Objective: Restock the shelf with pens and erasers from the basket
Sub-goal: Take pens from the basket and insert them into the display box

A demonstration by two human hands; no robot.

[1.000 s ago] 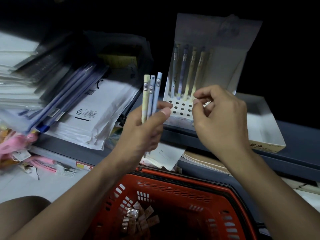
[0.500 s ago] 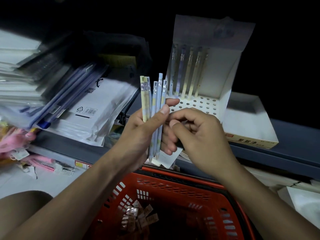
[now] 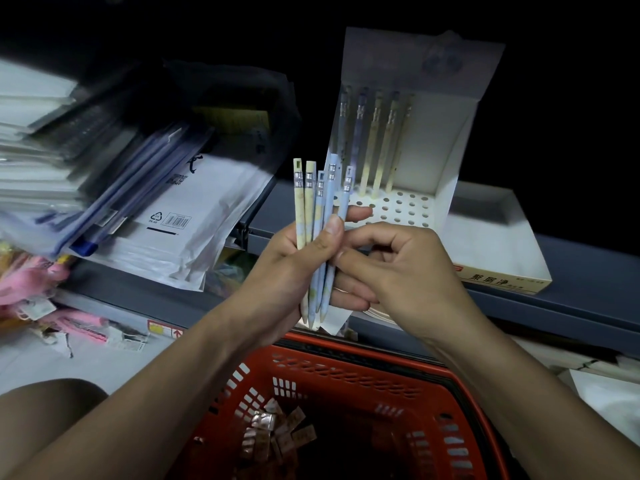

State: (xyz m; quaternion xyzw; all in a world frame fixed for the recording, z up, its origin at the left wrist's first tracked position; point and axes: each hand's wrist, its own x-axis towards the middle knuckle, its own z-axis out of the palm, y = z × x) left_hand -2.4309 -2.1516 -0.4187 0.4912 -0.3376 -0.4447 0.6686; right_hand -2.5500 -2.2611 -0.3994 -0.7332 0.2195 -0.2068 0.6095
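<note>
Gripping pens (image 3: 320,216) upright, left hand (image 3: 294,268) fingers curled; right hand (image 3: 401,271) fingers pinch one pen.

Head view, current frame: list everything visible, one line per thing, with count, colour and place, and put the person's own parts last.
pens in hand: five, pale yellow and light blue, fanned upright in the left grip.
pens in display: about five, blue and yellow, standing in the back row of holes.
display stand: one, white card, on the shelf, many holes unfilled.
open box: one, white, right of the stand.
basket: one, red, below the hands.
erasers: small wrapped pile, count unclear, in the basket.
packaged stationery: white and blue stack, shelf left.
pink packets: several, far left.
left hand: grips the pens.
right hand: fingers curled, pinching the rightmost pen's lower part.
</note>
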